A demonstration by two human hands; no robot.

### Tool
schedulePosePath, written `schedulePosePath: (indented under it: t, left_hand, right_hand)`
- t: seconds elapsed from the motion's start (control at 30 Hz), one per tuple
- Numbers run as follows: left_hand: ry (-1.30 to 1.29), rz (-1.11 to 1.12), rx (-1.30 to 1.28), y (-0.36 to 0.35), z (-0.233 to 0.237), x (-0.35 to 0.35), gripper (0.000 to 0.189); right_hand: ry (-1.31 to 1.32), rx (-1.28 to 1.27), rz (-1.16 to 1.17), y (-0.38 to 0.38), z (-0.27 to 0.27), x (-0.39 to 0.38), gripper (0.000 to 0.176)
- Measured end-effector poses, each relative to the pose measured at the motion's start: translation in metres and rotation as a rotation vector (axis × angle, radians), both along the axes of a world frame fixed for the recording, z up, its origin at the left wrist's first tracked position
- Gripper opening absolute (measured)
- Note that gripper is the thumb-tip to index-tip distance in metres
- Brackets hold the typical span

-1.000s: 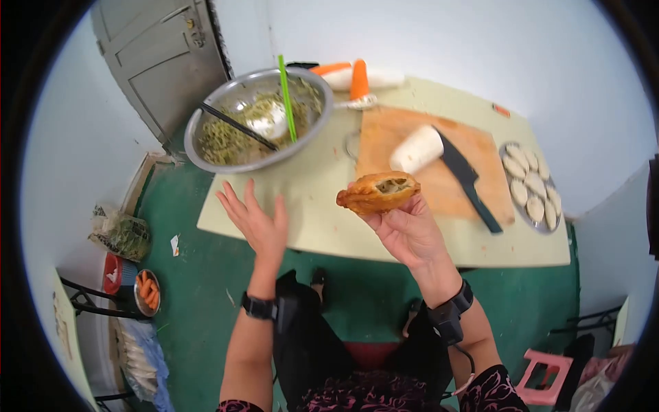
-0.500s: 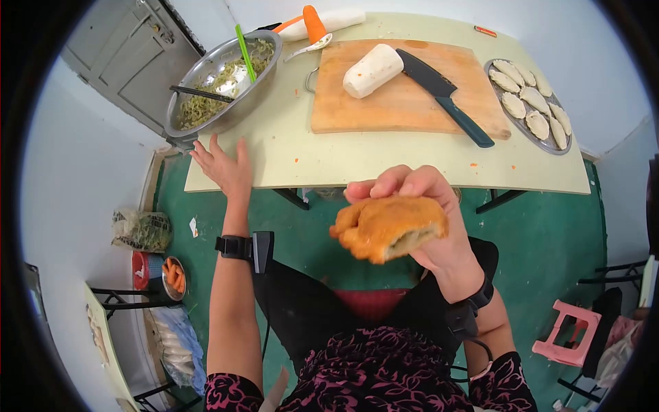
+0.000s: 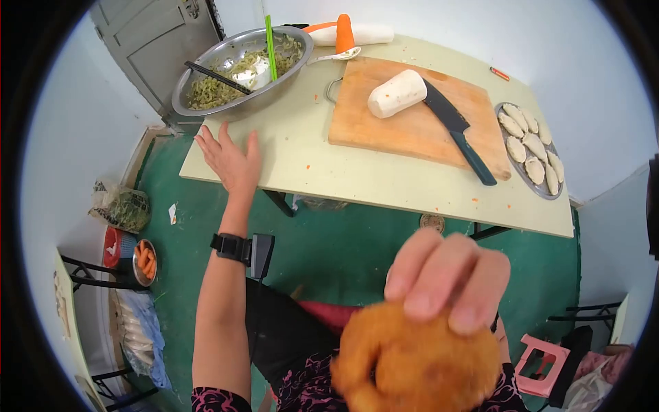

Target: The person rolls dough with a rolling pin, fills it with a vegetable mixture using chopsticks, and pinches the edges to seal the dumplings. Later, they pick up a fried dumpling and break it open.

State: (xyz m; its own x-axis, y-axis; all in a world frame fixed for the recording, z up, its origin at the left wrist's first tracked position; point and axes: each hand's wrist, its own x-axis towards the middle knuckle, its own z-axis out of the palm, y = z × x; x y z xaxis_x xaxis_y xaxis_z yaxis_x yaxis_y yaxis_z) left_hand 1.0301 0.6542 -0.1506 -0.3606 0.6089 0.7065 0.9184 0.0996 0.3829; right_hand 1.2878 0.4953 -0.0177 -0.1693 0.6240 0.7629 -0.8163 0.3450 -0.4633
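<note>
My right hand grips a golden-brown fried pastry, large and close to the camera at the bottom. Its fingertips press on the pastry's upper side; the thumb is hidden. Fingers apart and empty, my left hand rests at the table's front left edge. Just beyond it stands a metal bowl of shredded green filling, with green chopsticks and dark chopsticks in it. A peeled white radish and a dark cleaver lie on the wooden cutting board.
An oval tray of several dumplings is at the table's right. Behind the board are a carrot and a spoon. A pink stool stands lower right; a bowl of carrots is on the left.
My right hand has brought the pastry closer to the camera and lower in view. The view has tilted, shifting the table's contents. My left hand stays open by the table edge.
</note>
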Motion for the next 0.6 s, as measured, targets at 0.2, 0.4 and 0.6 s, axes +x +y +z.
schedulePosePath:
  t: [0.2,0.4,0.6]
  left_hand:
    - [0.021,-0.021,0.010,0.002,-0.001,-0.001,0.059]
    - [0.023,-0.032,0.017,0.002,0.001,0.001,0.058]
    - [0.033,-0.032,0.008,0.002,0.000,0.001,0.059]
  right_hand:
    - [-0.137,0.002,0.001,-0.008,0.016,0.001,0.003]
    - [-0.022,0.176,-0.066,-0.005,0.013,-0.006,0.011]
    - [0.244,0.246,-0.032,-0.010,0.000,-0.025,0.011]
